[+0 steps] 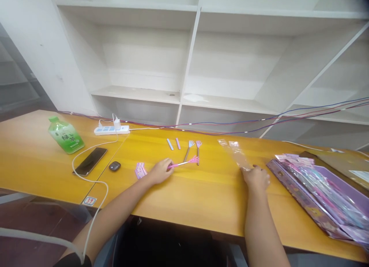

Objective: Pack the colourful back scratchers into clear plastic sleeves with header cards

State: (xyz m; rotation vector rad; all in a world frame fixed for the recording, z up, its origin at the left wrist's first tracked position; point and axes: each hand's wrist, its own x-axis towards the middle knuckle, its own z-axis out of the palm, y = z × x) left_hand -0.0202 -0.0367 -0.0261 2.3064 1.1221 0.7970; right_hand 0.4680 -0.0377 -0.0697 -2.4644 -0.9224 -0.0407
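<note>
Ahead, white shelves (144, 51) back the yellow table (190, 197) below the pink scratcher (194, 159).

Pink scratcher (183, 163) in left hand (161, 171).

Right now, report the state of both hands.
Left hand: closed, holding the pink-handled scratcher.
Right hand: at the near end of the clear plastic sleeve; whether it grips cannot be told.

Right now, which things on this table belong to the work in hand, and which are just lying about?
Work in hand, it seems:
pink hand-ended stick, in the left hand
clear plastic bags, at the right hand
blue-ended stick; lilac-ended stick
blue strip; pink strip
pink cards
box of wrapped items

Just lying about:
green bottle
phone
small black case
power strip
</note>
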